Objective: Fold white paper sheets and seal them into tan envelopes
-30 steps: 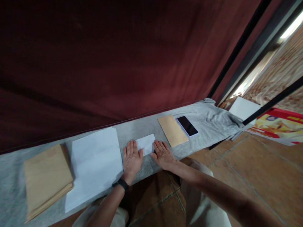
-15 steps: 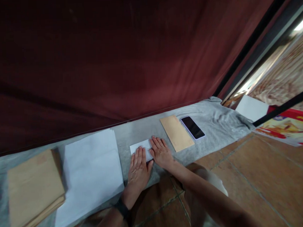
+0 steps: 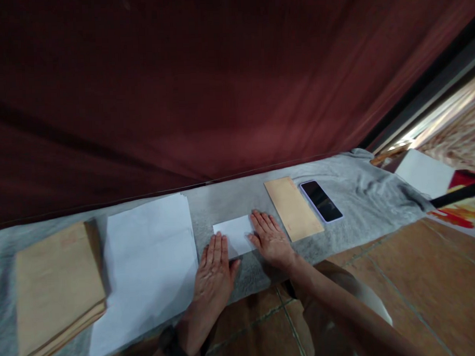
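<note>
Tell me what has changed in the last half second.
The left hand has moved left to the left end of the small white paper, opening a gap from the right hand and baring the paper's middle. The right hand stays at the right end. The brown envelope and phone lie as before.

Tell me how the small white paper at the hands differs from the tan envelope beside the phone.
Colour: the small white paper is white; the tan envelope is brownish.
Pose: the white paper's long side runs along the grey cloth, while the envelope's runs across it.
Contact: the left hand and right hand lie on the white paper; neither touches the envelope.
Both lie flat on the cloth.
</note>
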`<state>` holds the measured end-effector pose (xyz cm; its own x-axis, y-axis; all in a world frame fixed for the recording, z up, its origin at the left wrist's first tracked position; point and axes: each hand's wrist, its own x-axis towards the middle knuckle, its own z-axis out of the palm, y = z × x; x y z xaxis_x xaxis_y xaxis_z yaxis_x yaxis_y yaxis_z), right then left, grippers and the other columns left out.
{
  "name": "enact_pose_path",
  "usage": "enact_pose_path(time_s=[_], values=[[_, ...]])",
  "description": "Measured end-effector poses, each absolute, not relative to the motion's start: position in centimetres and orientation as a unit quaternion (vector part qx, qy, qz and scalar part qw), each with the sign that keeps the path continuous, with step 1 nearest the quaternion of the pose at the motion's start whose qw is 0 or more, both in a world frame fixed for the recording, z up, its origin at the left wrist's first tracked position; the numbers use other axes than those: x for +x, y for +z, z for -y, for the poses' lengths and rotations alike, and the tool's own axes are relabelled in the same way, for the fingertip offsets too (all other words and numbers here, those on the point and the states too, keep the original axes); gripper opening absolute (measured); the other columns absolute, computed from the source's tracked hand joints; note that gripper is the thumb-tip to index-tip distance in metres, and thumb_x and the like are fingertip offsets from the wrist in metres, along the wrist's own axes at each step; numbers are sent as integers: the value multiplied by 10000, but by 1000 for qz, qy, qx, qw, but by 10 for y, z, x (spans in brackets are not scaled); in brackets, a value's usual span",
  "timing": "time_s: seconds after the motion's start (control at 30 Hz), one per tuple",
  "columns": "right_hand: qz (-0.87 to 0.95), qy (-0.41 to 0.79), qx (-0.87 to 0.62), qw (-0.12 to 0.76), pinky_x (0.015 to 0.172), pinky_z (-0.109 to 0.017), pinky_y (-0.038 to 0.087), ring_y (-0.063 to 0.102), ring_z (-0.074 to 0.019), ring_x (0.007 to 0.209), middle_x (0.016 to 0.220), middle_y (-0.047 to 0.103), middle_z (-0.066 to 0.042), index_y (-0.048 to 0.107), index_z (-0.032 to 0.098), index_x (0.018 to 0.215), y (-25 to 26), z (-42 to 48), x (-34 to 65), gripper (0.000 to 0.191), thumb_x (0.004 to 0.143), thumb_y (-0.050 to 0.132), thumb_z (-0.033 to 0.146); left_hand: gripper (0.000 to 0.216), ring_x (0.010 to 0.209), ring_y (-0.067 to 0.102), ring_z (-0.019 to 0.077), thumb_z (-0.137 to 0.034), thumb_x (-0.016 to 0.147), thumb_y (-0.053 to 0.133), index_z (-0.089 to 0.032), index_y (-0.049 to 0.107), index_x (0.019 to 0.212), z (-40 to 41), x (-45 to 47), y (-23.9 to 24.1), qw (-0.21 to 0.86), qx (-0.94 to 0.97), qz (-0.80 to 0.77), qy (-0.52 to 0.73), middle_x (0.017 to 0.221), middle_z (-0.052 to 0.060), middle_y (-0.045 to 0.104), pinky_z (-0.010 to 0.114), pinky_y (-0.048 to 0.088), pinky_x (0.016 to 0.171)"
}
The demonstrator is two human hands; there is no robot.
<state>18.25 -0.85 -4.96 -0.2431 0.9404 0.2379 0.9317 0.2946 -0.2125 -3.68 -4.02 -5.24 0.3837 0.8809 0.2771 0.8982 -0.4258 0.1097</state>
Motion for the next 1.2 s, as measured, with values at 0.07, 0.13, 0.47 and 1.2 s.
enact_pose_path(time_s=[0.07,0.13,0.47,1.2], values=[[789,15,-593,159,1231,-472,260,329,-282,1493,1614,364,-118,368,99,1555,-48,9,183,594,1046,406,403,623,1430,445,347,-421,992,409,-28,456,1473,35,-40,-51,25,-837,532,-127,1539,241,448,507,420,1141],[788,16,-595,157,1232,-477,256,326,-282,1495,1613,364,-121,366,101,1556,-48,9,182,600,1042,415,406,569,1406,478,342,-390,992,423,-53,504,1443,30,-42,-49,22,-842,530,-101,1525,230,472,497,442,1125],[785,17,-598,158,1235,-516,240,344,-285,1489,1596,387,-139,418,104,1528,-43,11,174,558,1037,419,369,622,1416,476,267,22,827,380,-120,565,1404,36,-31,-38,14,-891,450,-53,1477,196,544,465,402,1162],[617,368,-495,488,1069,-392,484,634,-212,1210,1295,701,-23,669,272,1304,13,3,167,368,1005,461,331,854,1368,515,278,-440,857,671,-256,258,1582,-4,-40,-6,-403,-562,567,-447,1573,147,424,443,467,1100]])
